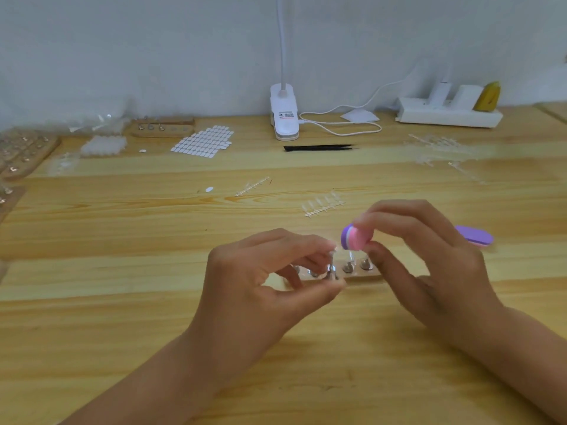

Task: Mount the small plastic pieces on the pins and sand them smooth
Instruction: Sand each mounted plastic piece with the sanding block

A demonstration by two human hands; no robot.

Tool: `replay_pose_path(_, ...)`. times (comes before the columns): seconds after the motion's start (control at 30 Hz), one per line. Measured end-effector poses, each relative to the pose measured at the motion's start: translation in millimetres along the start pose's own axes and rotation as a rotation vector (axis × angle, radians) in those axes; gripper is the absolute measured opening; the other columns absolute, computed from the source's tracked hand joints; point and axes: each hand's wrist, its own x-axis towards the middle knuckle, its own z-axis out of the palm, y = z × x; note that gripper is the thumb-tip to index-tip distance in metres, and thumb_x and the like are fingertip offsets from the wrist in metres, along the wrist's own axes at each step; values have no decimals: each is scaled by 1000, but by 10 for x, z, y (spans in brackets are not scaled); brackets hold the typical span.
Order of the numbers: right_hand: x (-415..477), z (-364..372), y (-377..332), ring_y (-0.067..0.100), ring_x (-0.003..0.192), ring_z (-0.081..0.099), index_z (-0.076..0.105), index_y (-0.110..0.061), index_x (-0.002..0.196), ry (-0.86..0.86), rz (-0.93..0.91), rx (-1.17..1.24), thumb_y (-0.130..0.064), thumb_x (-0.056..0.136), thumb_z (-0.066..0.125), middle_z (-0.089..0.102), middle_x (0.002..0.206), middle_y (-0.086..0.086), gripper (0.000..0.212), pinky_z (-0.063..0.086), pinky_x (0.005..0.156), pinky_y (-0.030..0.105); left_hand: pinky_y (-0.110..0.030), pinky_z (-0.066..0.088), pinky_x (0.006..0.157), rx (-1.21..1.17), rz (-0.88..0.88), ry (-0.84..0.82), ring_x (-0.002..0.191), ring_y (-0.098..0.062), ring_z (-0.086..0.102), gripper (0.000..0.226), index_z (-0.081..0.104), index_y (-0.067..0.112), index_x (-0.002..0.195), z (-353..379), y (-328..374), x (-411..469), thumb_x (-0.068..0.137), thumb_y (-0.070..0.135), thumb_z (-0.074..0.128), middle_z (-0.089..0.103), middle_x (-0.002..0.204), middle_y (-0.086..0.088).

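Right above the wooden pin strip (372, 273), which lies flat on the worktop (122, 317), both hands are at work, close to each other but not touching. The left hand (270, 280) pinches a metal pin (332, 268) between thumb and fingertips at the middle of the strip. I cannot tell whether the pin's foot sits in the strip or is lifted clear of it. The right hand (429, 259) grips a small pink-and-purple sanding block (354, 238) between thumb and fingers, just above and to the right of that pin. Whether the block touches anything is too blurred to say.

Two more pins (365, 264) stand on the strip to the right of the held one. The nearer of them carries what looks like a clear plastic piece (349, 256). A second, purple sanding block (475, 236) lies beyond the strip's right end, partly behind the right hand. Just behind the strip lies a clear sprue of plastic pieces (323, 205).

Well behind the strip are black tweezers (319, 147), a white clip lamp (283, 115) and a sheet of white tabs (202, 141).
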Motion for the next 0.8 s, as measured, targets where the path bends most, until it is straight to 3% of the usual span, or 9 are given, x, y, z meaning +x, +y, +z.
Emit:
replay_pose_path(0.17, -31, 3, -114, 11, 104, 61, 64, -15, 115, 27, -102, 40, -6, 95, 61, 63, 109, 1, 23, 44, 94, 17, -19, 54, 62, -220, -105, -75, 73, -12, 71, 30, 78, 21, 93, 4, 20, 6, 64, 21, 88, 75, 81, 7)
replay_pose_path(0.3, 13, -47, -58, 6, 106, 59, 59, -14, 113, 73, 17, 7, -5, 91, 61, 64, 107, 1, 24, 42, 95, 13, -23, 55, 63, -336, -181, -60, 70, -14, 71, 32, 77, 23, 94, -7, -6, 11, 63, 23, 86, 75, 80, 3)
replay_pose_path(0.43, 5, -23, -187, 8, 106, 61, 63, -16, 114, 86, -61, 34, -7, 91, 63, 64, 110, -1, 24, 43, 95, 14, -23, 55, 65, -412, -192, -127, 71, -13, 70, 31, 78, 24, 94, 14, 16, 14, 64, 21, 86, 76, 82, 1)
replay_pose_path(0.57, 29, -58, -101, 0, 107, 57, 58, -16, 114, 94, 49, -5, -8, 91, 61, 63, 106, -3, 25, 38, 96, 9, -26, 55, 63, -708, -383, -128, 66, -17, 67, 33, 80, 15, 91, 14, -20, 18, 59, 15, 88, 73, 76, -7)
replay_pose_path(0.63, 26, -67, -147, -6, 114, 53, 57, -18, 117, 132, -1, -16, -11, 93, 62, 59, 111, -10, 25, 36, 98, 8, -24, 53, 59, -801, -403, -176, 59, -15, 64, 32, 79, 12, 95, 21, -26, 42, 64, 17, 86, 72, 74, -7)
replay_pose_path(0.73, -14, -51, -192, -1, 117, 55, 55, -13, 123, 107, -130, -40, -10, 97, 60, 57, 117, -7, 27, 39, 101, 13, -25, 53, 58, -903, -428, -232, 59, -16, 65, 33, 76, 9, 103, 47, -22, 64, 73, 22, 81, 72, 80, -11)
replay_pose_path(0.8, -10, -60, -101, 5, 113, 57, 59, -12, 118, 117, -95, -89, -4, 93, 62, 62, 111, -2, 27, 39, 101, 15, -25, 53, 60, -922, -466, -236, 64, -17, 67, 32, 76, 10, 105, 44, -26, 73, 75, 21, 79, 72, 81, -8)
